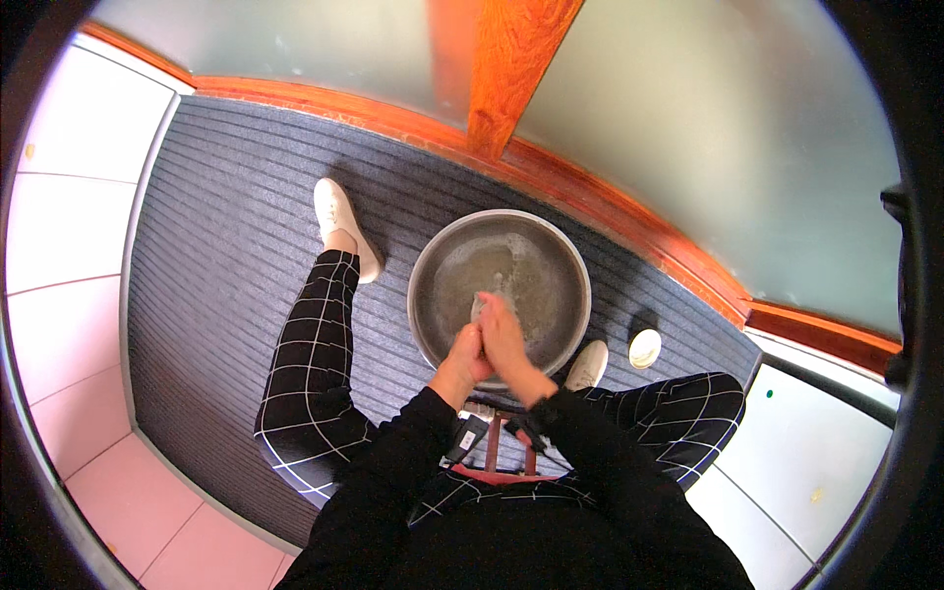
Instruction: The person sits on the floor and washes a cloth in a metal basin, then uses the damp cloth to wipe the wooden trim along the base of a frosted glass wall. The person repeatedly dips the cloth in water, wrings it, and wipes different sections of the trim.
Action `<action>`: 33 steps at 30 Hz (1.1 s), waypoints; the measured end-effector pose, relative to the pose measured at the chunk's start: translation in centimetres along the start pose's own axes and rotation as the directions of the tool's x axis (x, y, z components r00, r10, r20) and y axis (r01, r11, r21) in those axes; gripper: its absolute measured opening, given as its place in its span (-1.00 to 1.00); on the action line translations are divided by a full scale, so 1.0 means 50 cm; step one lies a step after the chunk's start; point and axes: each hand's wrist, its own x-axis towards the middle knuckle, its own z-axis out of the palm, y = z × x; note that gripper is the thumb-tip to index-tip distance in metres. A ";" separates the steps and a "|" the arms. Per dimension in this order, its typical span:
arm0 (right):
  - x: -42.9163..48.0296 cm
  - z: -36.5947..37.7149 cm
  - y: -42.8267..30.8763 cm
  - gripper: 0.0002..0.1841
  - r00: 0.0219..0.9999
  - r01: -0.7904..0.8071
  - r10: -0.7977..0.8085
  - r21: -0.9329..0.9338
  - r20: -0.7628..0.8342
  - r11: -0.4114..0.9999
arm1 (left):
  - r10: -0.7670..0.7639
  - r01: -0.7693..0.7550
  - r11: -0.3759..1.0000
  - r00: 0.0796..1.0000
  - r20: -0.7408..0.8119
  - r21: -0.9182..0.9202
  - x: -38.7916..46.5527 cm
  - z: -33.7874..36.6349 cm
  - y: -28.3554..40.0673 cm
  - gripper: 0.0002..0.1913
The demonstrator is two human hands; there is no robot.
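A round metal basin (424, 291) sits on the mat between my feet, with shallow cloudy water (494, 269) in its bottom. Over its near side, my left hand (464, 352) and my right hand (504, 335) press together palm to palm. The right one is blurred and reaches farther over the basin. A pale greyish patch (477, 305) shows around the fingertips; whether it is wet cloth or splashing water, I cannot tell. Whatever may lie between the palms is hidden.
Dark ribbed matting (221, 295) covers the floor, edged by pale tiles (70, 221). Right of the basin stands a small white cup (645, 349). Frosted panels in a wooden frame (509, 81) rise beyond. Below my wrists are a black box (467, 439) and a reddish stool (494, 476).
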 end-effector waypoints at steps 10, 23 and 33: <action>0.054 -0.025 -0.001 -0.45 0.987 -0.026 0.034 0.055 -0.155 0.998 | 0.068 -0.070 0.997 0.996 0.053 0.041 0.000 0.038 -0.021 -0.60; 0.054 -0.050 -0.013 -0.48 0.973 -0.050 0.095 0.208 -0.209 0.977 | 0.075 -0.080 0.991 0.996 0.048 0.108 -0.018 0.060 -0.038 -0.55; 0.022 0.014 0.137 -0.53 0.995 -0.041 0.063 0.251 -0.082 0.967 | 0.072 -0.079 0.992 0.995 0.072 0.099 -0.028 0.063 -0.041 -0.56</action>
